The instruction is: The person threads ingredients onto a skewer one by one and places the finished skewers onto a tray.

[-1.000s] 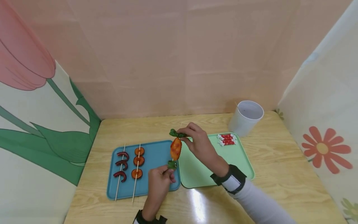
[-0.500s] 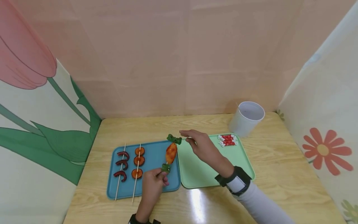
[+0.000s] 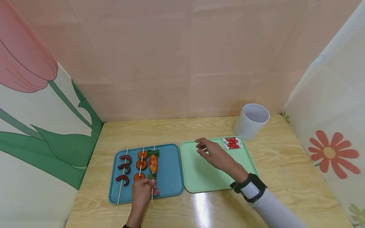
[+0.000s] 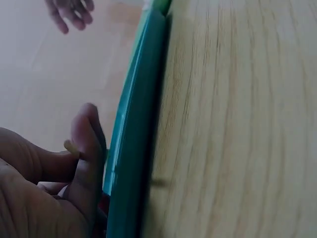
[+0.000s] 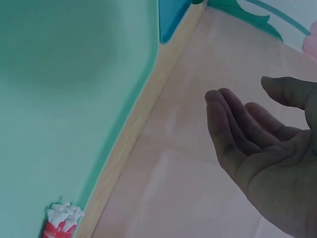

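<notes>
My left hand pinches the lower stick of a skewer between thumb and finger; the stick's tip shows there in the left wrist view. This skewer carries one glossy orange piece between two green pieces. It lies lengthwise at the middle of the blue tray. Beside it on the left is a skewer of orange round slices, its lower part hidden by my hand. Farther left lies a skewer of dark red curled pieces. My right hand hovers above the green tray, fingers loosely bent, holding nothing.
Several red-and-white wrapped pieces lie in the green tray's far right corner. Behind that corner stands a white cup with a thin stick at its rim. Wooden tabletop surrounds the trays; printed cloth walls enclose it.
My left hand has brought the green-and-orange skewer left and down onto the blue tray, beside the others. My right hand has let go of its upper end and drawn back right.
</notes>
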Motion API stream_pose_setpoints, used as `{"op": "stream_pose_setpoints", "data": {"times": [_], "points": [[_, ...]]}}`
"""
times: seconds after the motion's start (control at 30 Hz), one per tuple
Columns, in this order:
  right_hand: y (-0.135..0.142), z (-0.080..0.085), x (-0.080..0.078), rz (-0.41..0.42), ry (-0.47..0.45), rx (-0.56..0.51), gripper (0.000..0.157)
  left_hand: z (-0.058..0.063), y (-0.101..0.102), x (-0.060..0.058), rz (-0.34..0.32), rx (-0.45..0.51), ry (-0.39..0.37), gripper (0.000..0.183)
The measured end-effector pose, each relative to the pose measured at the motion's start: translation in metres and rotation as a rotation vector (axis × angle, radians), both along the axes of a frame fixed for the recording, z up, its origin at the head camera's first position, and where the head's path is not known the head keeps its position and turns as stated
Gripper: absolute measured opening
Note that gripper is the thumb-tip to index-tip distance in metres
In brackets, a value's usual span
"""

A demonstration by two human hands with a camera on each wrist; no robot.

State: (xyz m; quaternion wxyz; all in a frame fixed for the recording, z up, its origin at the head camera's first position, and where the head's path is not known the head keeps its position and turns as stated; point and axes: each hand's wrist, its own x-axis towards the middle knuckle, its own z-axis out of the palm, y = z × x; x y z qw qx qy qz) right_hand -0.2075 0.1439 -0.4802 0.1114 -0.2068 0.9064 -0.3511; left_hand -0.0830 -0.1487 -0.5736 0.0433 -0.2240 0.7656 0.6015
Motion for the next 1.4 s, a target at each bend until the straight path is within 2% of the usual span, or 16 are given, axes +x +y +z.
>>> {"op": "stream_pose_setpoints", "data": {"times": [0.17, 0.27, 0.37, 0.43, 0.5, 0.57, 0.63, 0.7, 0.77, 0.83, 0.9, 0.97, 1.1, 1.23, 1.33, 1.4], "points": [[0.000, -0.004, 0.000, 0.008, 0.005, 0.020, 0.037, -0.001, -0.001, 0.000, -0.051, -0.011, -0.024, 0.020], [0.003, -0.001, -0.002, -0.016, 0.021, 0.040, 0.037, 0.001, -0.002, 0.000, -0.078, -0.028, -0.039, 0.021], [0.010, 0.002, -0.008, -0.070, 0.100, 0.059, 0.034, 0.005, -0.006, -0.001, -0.113, -0.054, -0.067, 0.023], [0.018, 0.007, -0.015, -0.126, 0.198, 0.052, 0.030, 0.007, -0.007, 0.000, -0.130, -0.086, -0.084, 0.023], [0.029, 0.012, -0.024, -0.203, 0.339, 0.040, 0.025, 0.011, -0.007, 0.001, -0.138, -0.134, -0.095, 0.022], [0.041, 0.020, -0.035, -0.299, 0.472, 0.020, 0.022, 0.016, -0.007, 0.003, -0.149, -0.233, -0.087, 0.019], [0.054, 0.027, -0.046, -0.407, 0.566, 0.007, 0.022, 0.021, -0.006, 0.004, -0.159, -0.357, -0.065, 0.017], [0.068, 0.031, -0.059, -0.527, 0.618, 0.007, 0.024, 0.025, -0.005, 0.006, -0.177, -0.474, -0.034, 0.016], [0.082, 0.034, -0.070, -0.624, 0.614, 0.003, 0.029, 0.028, -0.004, 0.008, -0.191, -0.578, 0.002, 0.014], [0.095, 0.032, -0.080, -0.680, 0.594, 0.004, 0.034, 0.030, -0.003, 0.009, -0.210, -0.644, 0.015, 0.013], [0.105, 0.029, -0.088, -0.686, 0.573, 0.009, 0.035, 0.030, -0.001, 0.011, -0.224, -0.704, 0.020, 0.012], [0.112, 0.024, -0.095, -0.653, 0.565, 0.012, 0.032, 0.029, 0.001, 0.011, -0.230, -0.749, 0.010, 0.012], [0.120, 0.017, -0.105, -0.598, 0.576, 0.029, 0.020, 0.027, 0.003, 0.012, -0.218, -0.797, -0.001, 0.010], [0.123, 0.015, -0.110, -0.587, 0.599, 0.013, 0.017, 0.025, 0.006, 0.012, -0.198, -0.841, 0.024, 0.007], [0.124, 0.017, -0.112, -0.593, 0.651, -0.027, 0.019, 0.024, 0.007, 0.013, -0.193, -0.862, 0.046, 0.011], [0.125, 0.022, -0.112, -0.612, 0.727, -0.068, 0.020, 0.024, 0.008, 0.013, -0.188, -0.861, 0.056, 0.013]]}}
